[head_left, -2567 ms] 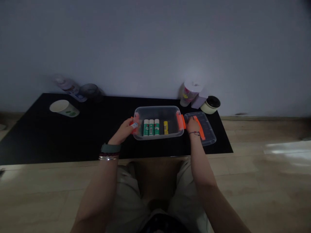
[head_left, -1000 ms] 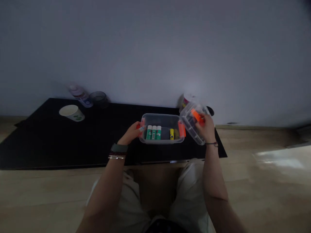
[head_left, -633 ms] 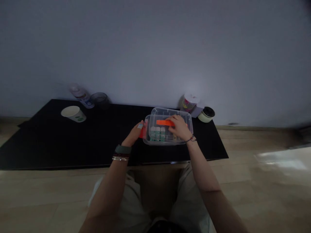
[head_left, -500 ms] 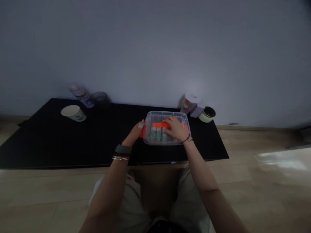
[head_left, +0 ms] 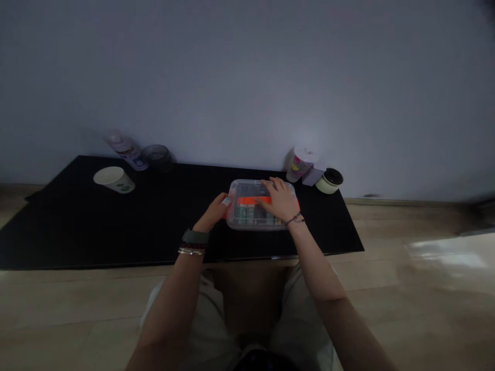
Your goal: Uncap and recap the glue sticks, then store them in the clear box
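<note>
A clear plastic box (head_left: 232, 222) stands on the black table top, with a clear lid (head_left: 263, 188) lying on it. An orange strip (head_left: 251, 200) runs along the lid. Green-and-white glue sticks (head_left: 243, 213) show dimly through the plastic, and the rest of the contents are blurred. My right hand (head_left: 280, 200) lies flat on the lid with its fingers spread. My left hand (head_left: 213, 212) grips the orange clip (head_left: 225, 215) at the box's left end.
A paper cup (head_left: 114, 179) lies on its side at the left, behind it a toppled bottle (head_left: 126, 149) and a dark cup (head_left: 157, 157). At the back right stand a printed cup (head_left: 300, 164), a lilac box (head_left: 314, 174) and a cream jar (head_left: 329, 181).
The lid has gone from the table right of the box, lifted and turned over by my right hand. It now sits on the box, with my right hand pressing on top.
</note>
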Demonstrator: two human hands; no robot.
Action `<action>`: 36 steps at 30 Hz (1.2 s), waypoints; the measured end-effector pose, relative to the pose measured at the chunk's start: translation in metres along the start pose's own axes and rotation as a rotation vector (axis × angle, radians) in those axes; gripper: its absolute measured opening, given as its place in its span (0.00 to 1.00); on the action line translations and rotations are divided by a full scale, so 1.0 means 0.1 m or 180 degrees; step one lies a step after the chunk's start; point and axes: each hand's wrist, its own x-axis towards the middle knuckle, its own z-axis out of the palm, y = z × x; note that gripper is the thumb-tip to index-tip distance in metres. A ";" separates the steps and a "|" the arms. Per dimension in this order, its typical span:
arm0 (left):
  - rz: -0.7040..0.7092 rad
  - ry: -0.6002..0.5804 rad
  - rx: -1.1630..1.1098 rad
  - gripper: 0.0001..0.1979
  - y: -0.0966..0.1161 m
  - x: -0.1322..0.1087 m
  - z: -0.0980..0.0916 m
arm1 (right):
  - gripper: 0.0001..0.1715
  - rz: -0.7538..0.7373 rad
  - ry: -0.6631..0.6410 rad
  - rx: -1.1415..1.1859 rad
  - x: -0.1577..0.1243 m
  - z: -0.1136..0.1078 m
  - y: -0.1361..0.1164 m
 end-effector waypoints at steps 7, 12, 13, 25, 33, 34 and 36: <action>0.0009 -0.0065 -0.0064 0.19 -0.01 0.00 -0.01 | 0.44 0.0183 -0.0495 -0.0368 -0.04 0.03 -0.05; -0.0038 -0.0120 -0.0144 0.24 -0.01 -0.02 0.00 | 0.44 0.0176 -0.0523 -0.0375 -0.04 0.04 -0.04; -0.0038 -0.0114 -0.0146 0.24 -0.02 -0.02 0.00 | 0.44 0.0182 -0.0487 -0.0369 -0.04 0.05 -0.04; -0.0148 -0.0075 -0.0187 0.14 0.00 -0.01 0.01 | 0.46 -0.0001 -0.0129 -0.0331 -0.11 0.09 -0.06; -0.0066 -0.0107 -0.0088 0.16 -0.01 -0.01 0.01 | 0.47 0.0008 -0.0122 -0.0271 -0.13 0.15 -0.04; -0.0042 -0.0108 -0.0078 0.16 -0.02 -0.01 0.01 | 0.47 0.0007 -0.0115 -0.0249 -0.12 0.15 -0.03; -0.0009 -0.0115 -0.0051 0.17 -0.05 0.00 0.01 | 0.46 0.0022 -0.0073 -0.0198 -0.12 0.15 -0.02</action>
